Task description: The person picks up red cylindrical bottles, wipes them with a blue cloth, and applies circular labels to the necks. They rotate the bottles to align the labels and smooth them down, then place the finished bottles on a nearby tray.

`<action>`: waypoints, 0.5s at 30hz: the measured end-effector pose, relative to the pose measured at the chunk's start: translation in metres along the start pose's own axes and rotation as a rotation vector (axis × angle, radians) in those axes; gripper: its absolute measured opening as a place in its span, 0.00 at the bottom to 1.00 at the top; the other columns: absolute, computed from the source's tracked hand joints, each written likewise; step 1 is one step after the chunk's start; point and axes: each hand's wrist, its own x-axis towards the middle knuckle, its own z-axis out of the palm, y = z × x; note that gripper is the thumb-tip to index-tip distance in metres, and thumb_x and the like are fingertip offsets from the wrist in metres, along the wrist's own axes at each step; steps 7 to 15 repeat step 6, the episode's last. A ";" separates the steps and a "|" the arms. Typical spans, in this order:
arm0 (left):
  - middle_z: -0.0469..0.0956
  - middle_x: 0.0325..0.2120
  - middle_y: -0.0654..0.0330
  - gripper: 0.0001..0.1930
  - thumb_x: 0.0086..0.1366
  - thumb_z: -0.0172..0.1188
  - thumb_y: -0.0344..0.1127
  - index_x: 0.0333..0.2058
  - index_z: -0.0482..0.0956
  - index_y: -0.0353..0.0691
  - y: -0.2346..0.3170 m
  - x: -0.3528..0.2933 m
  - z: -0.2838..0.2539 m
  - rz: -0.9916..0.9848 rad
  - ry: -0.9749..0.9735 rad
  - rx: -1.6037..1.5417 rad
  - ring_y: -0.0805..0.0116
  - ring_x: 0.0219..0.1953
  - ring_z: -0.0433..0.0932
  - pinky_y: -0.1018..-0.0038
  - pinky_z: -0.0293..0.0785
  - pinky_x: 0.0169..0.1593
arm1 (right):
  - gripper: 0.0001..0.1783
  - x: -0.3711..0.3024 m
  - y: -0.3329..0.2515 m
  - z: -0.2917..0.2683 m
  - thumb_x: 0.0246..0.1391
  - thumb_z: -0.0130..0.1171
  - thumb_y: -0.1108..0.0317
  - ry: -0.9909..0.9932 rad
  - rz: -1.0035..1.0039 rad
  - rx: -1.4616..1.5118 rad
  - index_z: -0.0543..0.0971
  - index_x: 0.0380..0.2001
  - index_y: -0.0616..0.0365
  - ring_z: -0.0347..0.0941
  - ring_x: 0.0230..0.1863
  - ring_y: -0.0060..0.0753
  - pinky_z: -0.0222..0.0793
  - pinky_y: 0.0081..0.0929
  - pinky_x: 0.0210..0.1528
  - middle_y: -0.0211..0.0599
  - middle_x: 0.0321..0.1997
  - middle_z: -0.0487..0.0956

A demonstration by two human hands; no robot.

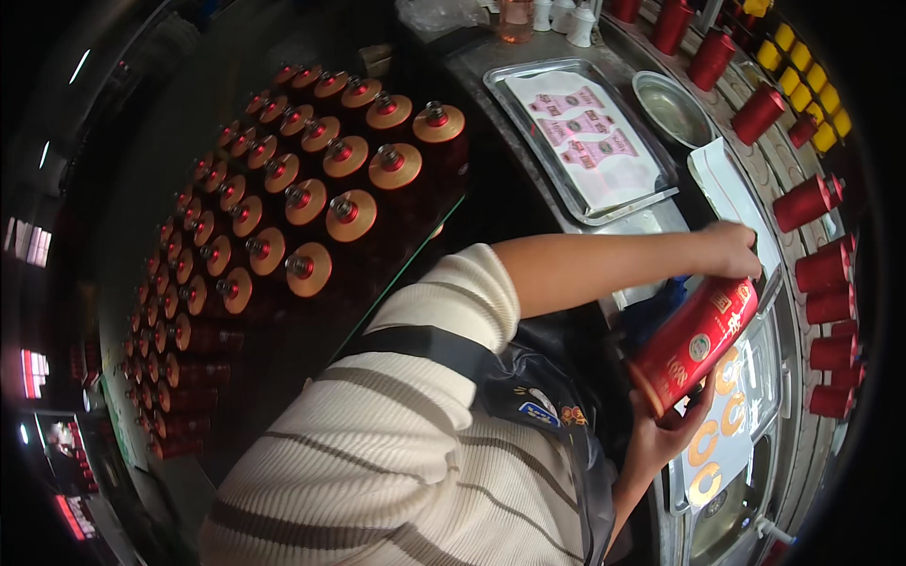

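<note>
A red bottle [698, 344] with gold print and a round emblem lies tilted between my two hands, its base toward me and its top up to the right. My left hand [729, 251] is closed around the top end, covering the neck. At the base my right hand [681, 424] cradles the bottle from below, thumb and fingers curled against it. Just beyond my right hand, a sheet with gold C-shaped stickers [731, 415] lies on a metal tray [769, 377].
At left stand many rows of red bottles [351, 215] with gold shoulders. Ahead, a metal tray [500, 80] bears a sheet of pink labels [580, 123], beside a metal bowl [672, 108]. Along the right, red bottles [802, 203] stand on a curved conveyor [746, 160], with yellow objects [802, 85] behind.
</note>
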 end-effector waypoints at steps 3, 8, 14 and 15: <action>0.85 0.33 0.55 0.22 0.50 0.76 0.42 0.37 0.84 0.31 0.004 -0.067 -0.076 0.099 0.064 -0.148 0.69 0.37 0.83 0.73 0.78 0.42 | 0.58 -0.004 -0.017 0.000 0.40 0.79 0.76 -0.158 0.001 0.105 0.57 0.73 0.60 0.80 0.47 0.30 0.78 0.19 0.40 0.46 0.58 0.75; 0.86 0.33 0.60 0.15 0.55 0.75 0.39 0.37 0.86 0.35 0.045 -0.166 -0.141 0.218 0.162 -0.147 0.75 0.36 0.82 0.77 0.77 0.43 | 0.58 -0.002 -0.019 -0.007 0.38 0.80 0.74 -0.351 -0.004 0.144 0.59 0.72 0.62 0.80 0.34 0.23 0.71 0.15 0.32 0.38 0.45 0.82; 0.86 0.33 0.60 0.15 0.55 0.75 0.39 0.37 0.86 0.35 0.045 -0.166 -0.141 0.218 0.162 -0.147 0.75 0.36 0.82 0.77 0.77 0.43 | 0.58 -0.002 -0.019 -0.007 0.38 0.80 0.74 -0.351 -0.004 0.144 0.59 0.72 0.62 0.80 0.34 0.23 0.71 0.15 0.32 0.38 0.45 0.82; 0.86 0.33 0.60 0.15 0.55 0.75 0.39 0.37 0.86 0.35 0.045 -0.166 -0.141 0.218 0.162 -0.147 0.75 0.36 0.82 0.77 0.77 0.43 | 0.58 -0.002 -0.019 -0.007 0.38 0.80 0.74 -0.351 -0.004 0.144 0.59 0.72 0.62 0.80 0.34 0.23 0.71 0.15 0.32 0.38 0.45 0.82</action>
